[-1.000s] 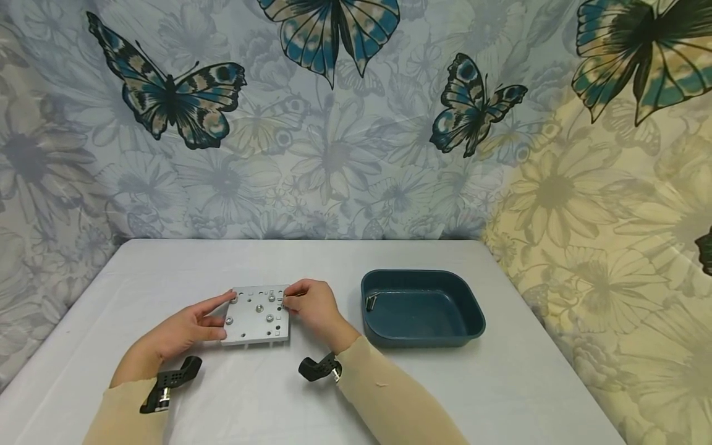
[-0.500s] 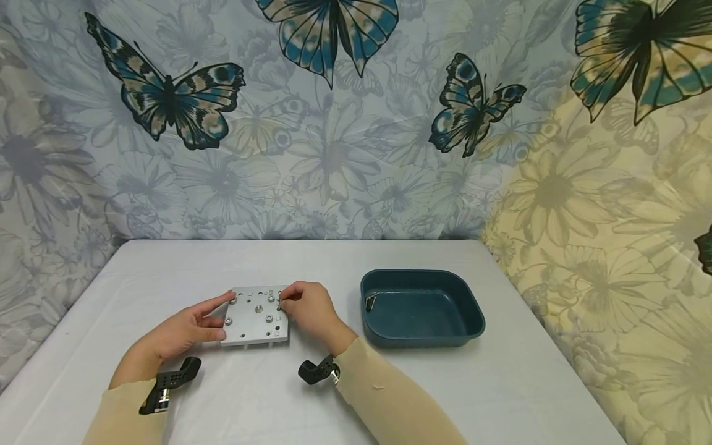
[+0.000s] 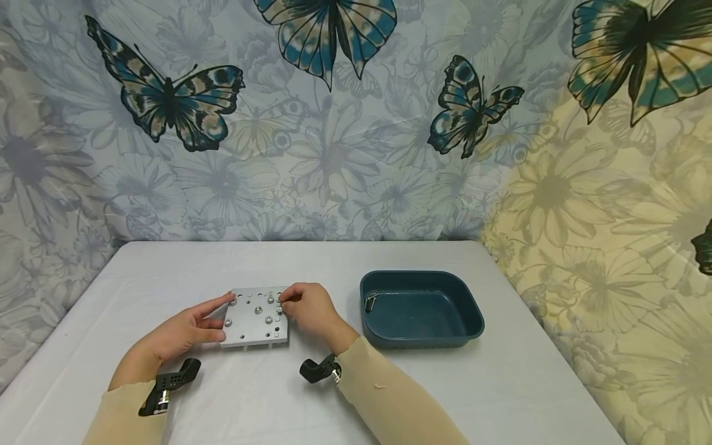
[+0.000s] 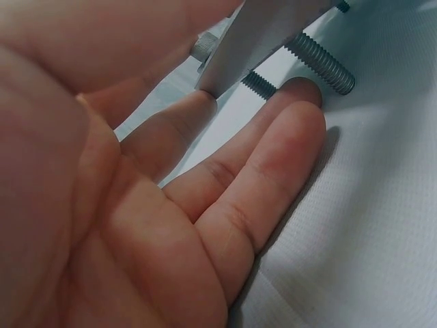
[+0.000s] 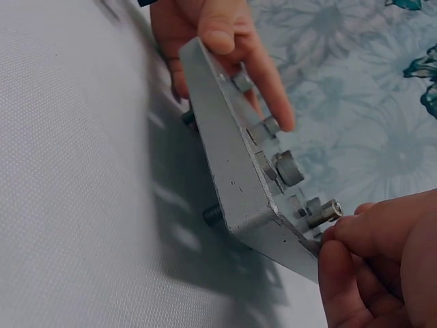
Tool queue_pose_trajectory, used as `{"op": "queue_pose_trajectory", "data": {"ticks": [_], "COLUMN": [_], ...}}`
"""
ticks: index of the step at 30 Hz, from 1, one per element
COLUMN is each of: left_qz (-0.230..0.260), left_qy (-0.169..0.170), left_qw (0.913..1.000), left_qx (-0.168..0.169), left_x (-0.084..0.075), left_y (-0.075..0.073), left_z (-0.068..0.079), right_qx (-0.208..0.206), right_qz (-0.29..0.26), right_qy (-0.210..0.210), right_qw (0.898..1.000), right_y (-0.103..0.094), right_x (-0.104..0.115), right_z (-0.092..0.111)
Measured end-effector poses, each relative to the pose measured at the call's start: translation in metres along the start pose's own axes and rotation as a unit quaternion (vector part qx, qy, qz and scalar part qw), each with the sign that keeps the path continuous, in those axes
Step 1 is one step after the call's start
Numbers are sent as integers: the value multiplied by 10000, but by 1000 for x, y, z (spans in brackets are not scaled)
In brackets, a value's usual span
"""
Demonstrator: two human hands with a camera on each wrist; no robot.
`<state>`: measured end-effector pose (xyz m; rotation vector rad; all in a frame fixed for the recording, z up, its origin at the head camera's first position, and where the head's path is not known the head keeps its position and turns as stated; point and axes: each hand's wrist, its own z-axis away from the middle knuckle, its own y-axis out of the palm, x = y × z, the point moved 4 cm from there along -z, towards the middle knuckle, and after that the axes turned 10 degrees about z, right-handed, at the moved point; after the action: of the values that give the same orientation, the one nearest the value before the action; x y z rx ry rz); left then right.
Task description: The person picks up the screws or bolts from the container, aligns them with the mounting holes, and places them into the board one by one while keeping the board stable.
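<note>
A thick grey metal plate (image 3: 251, 321) with holes and several socket-head bolts stands on bolt shanks (image 4: 321, 65) that stick out below it. My left hand (image 3: 191, 327) grips its left side, index finger at the far corner and thumb at the near corner. At the plate's right edge my right hand (image 3: 311, 306) has its thumb and index finger curled together at a small bolt (image 5: 326, 213), which stands up from the top. Those fingertips partly hide the bolt's surroundings. Its head shows just below the fingertips in the head view.
Right of the plate stands a dark teal tray (image 3: 423, 340) with a few small metal pieces (image 3: 371, 301) at its left end. All this is on a white-covered table (image 3: 267, 402), backed by a butterfly-patterned cloth (image 3: 334, 154).
My right fingertips have shifted slightly left onto the plate. A bolt head now shows where a dark hole was near its right edge. My left hand keeps its place.
</note>
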<state>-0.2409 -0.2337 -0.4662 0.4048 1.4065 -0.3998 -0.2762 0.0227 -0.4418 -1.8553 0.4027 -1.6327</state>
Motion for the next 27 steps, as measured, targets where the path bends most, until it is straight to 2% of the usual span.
{"op": "queue_pose_trajectory", "data": {"ticks": [9,10,12,13,14,15,17,19,21,22,24,25,27], "left_qz": [51,47,52,65,67,68,78,86,92,88,108,110,107], "left_qy": [-2,-6,-9,-14,-20,-24,-40,-48,-44,-32,-22,-10,16], "left_qw": [10000,10000,10000,10000,10000,10000,10000,10000,9999,10000,9999,9999,9999], "left_qx": [-5,3,23,34,32,31,22,9,4,-4,30,37,45], "left_x": [0,0,0,0,0,0,0,0,0,0,0,0,0], "left_y": [-1,-1,-1,-1,-1,-1,-1,-1,-1,-1,-1,0,0], "left_z": [0,0,0,0,1,1,0,0,0,0,0,0,1], "right_qx": [-134,-151,-126,-85,-42,4,107,184,242,271,261,228,163], "right_qz": [-267,-421,-1109,-1621,-2208,-2868,-4127,-5006,-5511,-5638,-5652,-5577,-5245], "right_qy": [6,28,140,232,361,504,693,784,694,591,377,252,56], "right_qw": [9996,9990,9937,9865,9747,9566,9082,8619,8312,8233,8237,8294,8512], "right_y": [-1,-3,-6,-9,-12,-16,-27,-40,-58,-68,-88,-99,-118], "right_x": [-1,-2,-3,-4,-5,-7,-9,-11,-13,-14,-20,-24,-36], "right_z": [1,2,3,4,6,7,11,16,21,24,32,35,44]}}
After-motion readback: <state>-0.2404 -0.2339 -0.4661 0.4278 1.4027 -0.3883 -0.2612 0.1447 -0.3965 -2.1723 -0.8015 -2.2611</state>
